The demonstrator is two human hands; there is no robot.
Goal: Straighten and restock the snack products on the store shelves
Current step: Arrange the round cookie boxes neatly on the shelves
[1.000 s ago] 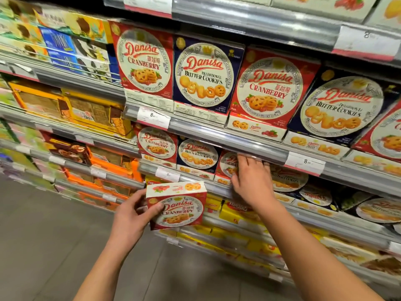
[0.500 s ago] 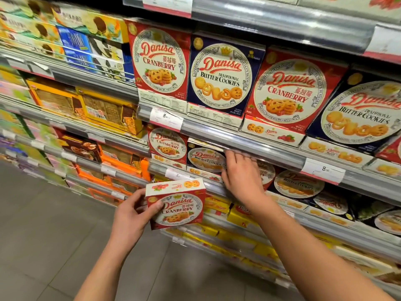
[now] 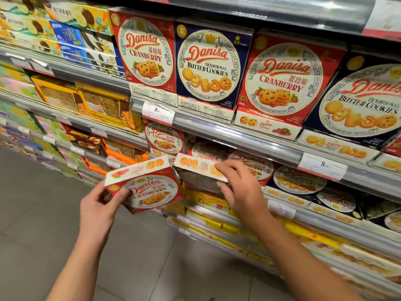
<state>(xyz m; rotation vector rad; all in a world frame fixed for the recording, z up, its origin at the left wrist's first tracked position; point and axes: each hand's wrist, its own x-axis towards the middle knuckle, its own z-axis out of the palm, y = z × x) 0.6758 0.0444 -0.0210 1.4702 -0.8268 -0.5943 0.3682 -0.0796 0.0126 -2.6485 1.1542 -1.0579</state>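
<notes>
My left hand (image 3: 98, 205) grips a small red Danisa cranberry box (image 3: 147, 185) in front of the shelves, its face toward me. My right hand (image 3: 236, 187) grips a small butter cookie box (image 3: 196, 170) at its right end; the box is tipped forward and partly out of the second shelf row, its cream top edge and dark face showing. Behind it stand more small Danisa boxes: a cranberry box (image 3: 163, 137) to the left, another cranberry box (image 3: 253, 165) and a butter cookie box (image 3: 299, 179) to the right.
Large Danisa cranberry (image 3: 147, 51) and butter cookie (image 3: 209, 64) boxes fill the shelf above, behind a metal rail with price tags (image 3: 158, 112). Yellow packs (image 3: 208, 197) lie on the shelf below. Orange and yellow boxes stand left. Grey floor tiles (image 3: 43, 203) spread lower left.
My right hand slid left along the second shelf and pulled a butter cookie box forward, tipping it out. The left hand with the cranberry box rose a little toward the shelf.
</notes>
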